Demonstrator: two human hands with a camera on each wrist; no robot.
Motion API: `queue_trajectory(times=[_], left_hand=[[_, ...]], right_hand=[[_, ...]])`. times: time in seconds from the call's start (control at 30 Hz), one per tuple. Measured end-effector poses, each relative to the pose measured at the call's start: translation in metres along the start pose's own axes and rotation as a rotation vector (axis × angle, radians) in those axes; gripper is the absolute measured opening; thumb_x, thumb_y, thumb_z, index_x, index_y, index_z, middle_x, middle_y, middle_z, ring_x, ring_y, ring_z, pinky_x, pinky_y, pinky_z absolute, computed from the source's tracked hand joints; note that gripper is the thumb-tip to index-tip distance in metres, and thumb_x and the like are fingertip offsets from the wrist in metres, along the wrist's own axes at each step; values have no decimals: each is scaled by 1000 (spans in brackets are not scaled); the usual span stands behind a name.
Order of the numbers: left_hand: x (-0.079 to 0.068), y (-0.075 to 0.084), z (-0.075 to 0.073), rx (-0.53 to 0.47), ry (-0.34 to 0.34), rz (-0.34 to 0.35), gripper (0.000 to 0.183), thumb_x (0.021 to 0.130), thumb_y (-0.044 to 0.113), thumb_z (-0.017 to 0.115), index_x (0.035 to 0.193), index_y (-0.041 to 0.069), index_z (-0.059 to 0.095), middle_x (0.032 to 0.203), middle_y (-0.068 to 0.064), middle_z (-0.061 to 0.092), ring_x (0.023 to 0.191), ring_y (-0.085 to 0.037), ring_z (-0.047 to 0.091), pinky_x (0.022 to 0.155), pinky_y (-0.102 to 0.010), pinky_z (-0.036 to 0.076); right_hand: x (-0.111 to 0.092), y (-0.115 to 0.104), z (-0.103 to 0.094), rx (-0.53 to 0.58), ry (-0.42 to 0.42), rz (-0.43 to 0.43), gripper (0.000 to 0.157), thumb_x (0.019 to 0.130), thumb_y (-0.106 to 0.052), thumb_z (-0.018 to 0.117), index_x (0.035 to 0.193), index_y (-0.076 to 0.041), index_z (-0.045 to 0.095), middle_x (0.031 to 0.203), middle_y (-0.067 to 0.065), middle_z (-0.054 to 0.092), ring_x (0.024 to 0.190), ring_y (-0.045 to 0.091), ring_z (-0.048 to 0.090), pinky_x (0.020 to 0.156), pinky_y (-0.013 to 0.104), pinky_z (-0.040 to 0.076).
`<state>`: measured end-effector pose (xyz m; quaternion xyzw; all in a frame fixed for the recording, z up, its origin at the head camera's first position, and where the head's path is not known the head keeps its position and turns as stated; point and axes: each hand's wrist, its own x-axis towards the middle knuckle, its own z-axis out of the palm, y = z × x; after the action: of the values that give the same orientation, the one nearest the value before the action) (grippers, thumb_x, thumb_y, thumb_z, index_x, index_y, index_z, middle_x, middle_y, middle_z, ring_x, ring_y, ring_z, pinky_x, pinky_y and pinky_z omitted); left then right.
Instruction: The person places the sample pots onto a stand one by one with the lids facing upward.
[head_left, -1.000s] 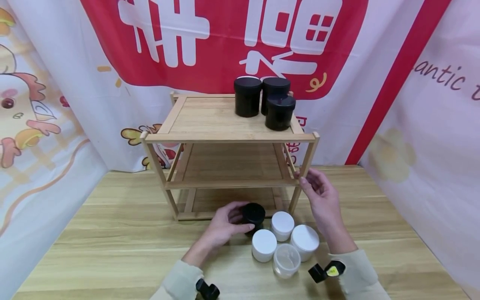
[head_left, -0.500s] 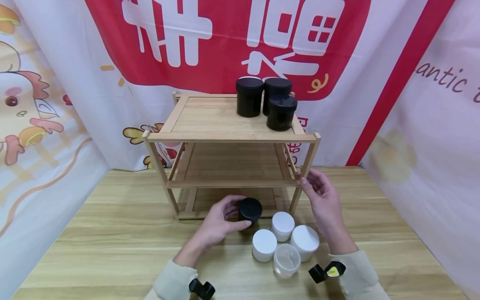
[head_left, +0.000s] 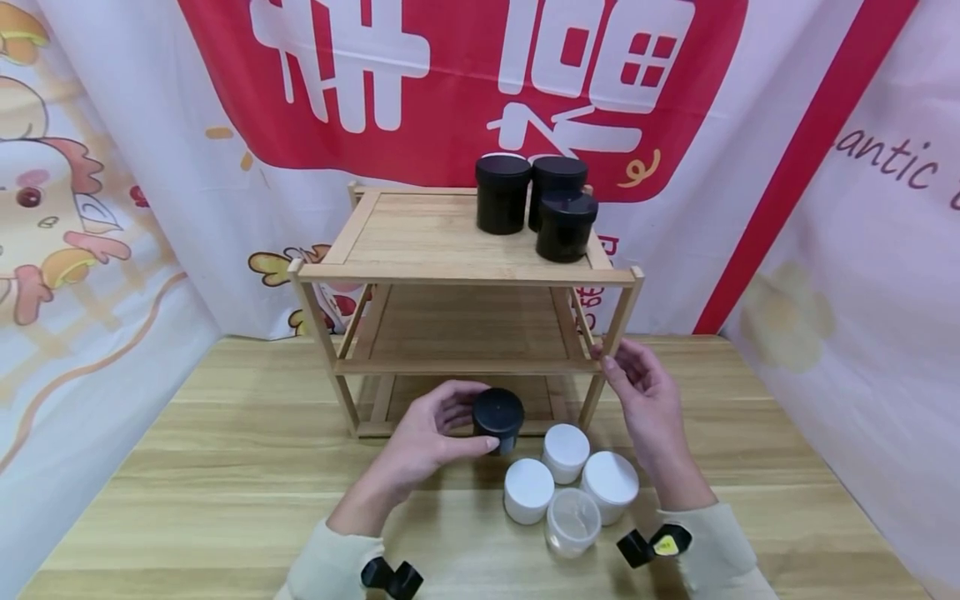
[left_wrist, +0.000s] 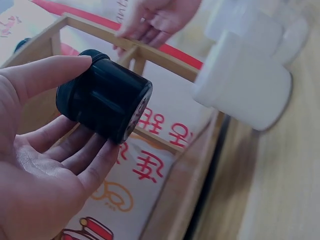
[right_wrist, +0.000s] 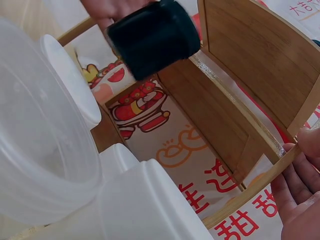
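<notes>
The left hand extends in from the near left, palm turned inward, thumb on the near side. Its fingers grip a black jar between thumb and fingertips, in front of the wooden rack; the left wrist view shows the jar's base raised off the tabletop. The right hand pinches the rack's near right post at middle-shelf height. The held jar is cylindrical, smooth and glossy, with a wider lid. The rack has flat, grained panels within straight rails. Three black jars stand at the top shelf's right side. A narrow gap separates the held jar from the clustered white jars and translucent cup to its near right.
</notes>
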<state>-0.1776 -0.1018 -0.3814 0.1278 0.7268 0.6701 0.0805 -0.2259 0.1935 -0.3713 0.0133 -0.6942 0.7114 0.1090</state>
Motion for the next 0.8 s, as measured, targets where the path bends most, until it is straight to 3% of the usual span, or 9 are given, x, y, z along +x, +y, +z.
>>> queue_trajectory(times=[0.43,0.63,0.8], left_hand=[[-13,33,-8,-24,56,36,65,83,5,89,143,10,63,142,-14,67,128,-27,66,117,-48,50],[-18,58,-14,-63,66,68,64,85,4,86,144,9,62,142,-15,66,127,-26,67,110,-38,55],[-25,83,-17,-18,87,111,63,85,6,87,143,12,63,141,-13,67,126,-27,67,112,-45,53]], right_hand=[[-5,4,1,-6,1,32,36,109,-14,64,144,-7,60,127,-5,74,118,10,65,101,16,56],[-7,5,1,1,17,28,37,109,-13,63,145,-6,59,127,-7,73,119,9,65,102,15,55],[-4,2,3,-1,8,10,36,108,-13,64,144,-8,60,128,-7,73,120,9,65,101,15,56]])
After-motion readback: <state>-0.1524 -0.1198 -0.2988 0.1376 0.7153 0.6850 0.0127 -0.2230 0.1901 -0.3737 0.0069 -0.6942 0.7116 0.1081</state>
